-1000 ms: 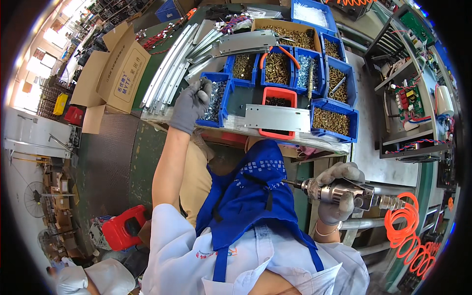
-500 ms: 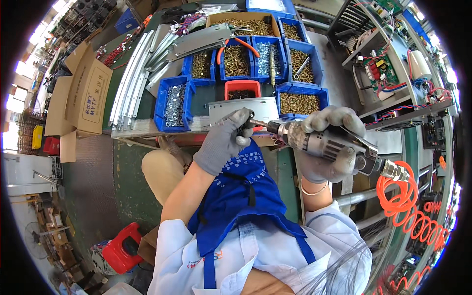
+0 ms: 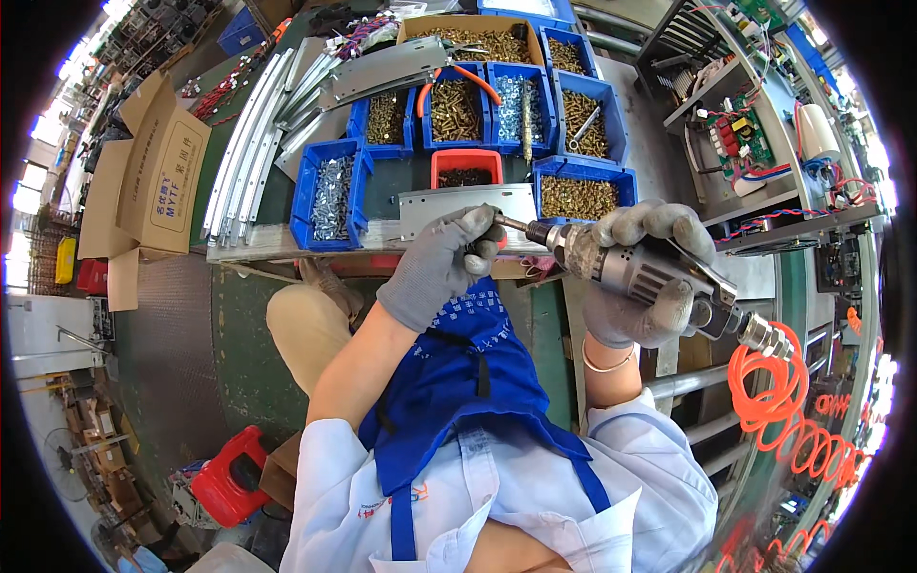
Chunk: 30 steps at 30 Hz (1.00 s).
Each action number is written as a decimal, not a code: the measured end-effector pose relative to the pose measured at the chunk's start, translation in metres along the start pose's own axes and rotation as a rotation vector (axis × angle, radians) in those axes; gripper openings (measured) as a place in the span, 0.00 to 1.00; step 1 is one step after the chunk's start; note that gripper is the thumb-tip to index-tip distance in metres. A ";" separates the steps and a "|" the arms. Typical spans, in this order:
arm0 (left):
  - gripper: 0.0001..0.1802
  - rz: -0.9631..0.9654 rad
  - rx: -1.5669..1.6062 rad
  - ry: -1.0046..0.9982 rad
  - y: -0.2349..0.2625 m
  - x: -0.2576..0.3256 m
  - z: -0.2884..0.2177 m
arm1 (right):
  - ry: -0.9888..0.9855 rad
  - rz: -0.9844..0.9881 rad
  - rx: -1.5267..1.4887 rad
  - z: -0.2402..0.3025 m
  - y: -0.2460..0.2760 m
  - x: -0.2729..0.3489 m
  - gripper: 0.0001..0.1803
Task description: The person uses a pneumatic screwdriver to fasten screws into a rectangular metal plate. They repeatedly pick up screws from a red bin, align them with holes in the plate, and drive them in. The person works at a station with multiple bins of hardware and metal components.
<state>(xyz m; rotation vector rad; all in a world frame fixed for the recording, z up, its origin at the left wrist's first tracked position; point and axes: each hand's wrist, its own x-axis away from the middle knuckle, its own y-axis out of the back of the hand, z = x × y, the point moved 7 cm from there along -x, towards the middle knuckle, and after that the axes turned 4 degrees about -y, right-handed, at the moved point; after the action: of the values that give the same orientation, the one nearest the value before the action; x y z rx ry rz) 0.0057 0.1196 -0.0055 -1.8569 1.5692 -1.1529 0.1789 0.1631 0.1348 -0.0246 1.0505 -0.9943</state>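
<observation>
My right hand (image 3: 642, 277), in a grey glove, is wrapped around a grey air screwdriver (image 3: 638, 270) with its bit pointing left. The tip of the bit (image 3: 514, 224) reaches the fingertips of my left hand (image 3: 435, 263), also gloved in grey. There the left fingers are pinched together around something small and dark, mostly hidden by the glove. Just beyond my hands, a flat silver metal plate (image 3: 423, 214) lies at the table's near edge. Behind the plate stands a red bin (image 3: 466, 160) of small dark pieces.
Blue bins of brass-coloured and silver fasteners crowd the table, including one bin (image 3: 585, 193) by the driver. Long metal strips (image 3: 244, 143) lie at left, beside a cardboard box (image 3: 172, 191). An orange coiled air hose (image 3: 764, 382) hangs at right. Opened metal equipment (image 3: 750, 143) stands far right.
The bit tip and my left fingertips have shifted slightly to the right relative to the plate. Both hands keep their grip, and the whole view has moved a little.
</observation>
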 end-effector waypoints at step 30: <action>0.07 -0.108 -1.797 -0.732 -0.017 -0.048 -0.012 | -0.438 -0.064 0.495 -0.103 0.023 -0.063 0.06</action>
<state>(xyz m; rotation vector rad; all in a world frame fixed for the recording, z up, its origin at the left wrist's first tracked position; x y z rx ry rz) 0.0055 0.1715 -0.0007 -2.6160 1.9968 1.4738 0.1109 0.2634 0.1139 0.1258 0.3912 -1.2180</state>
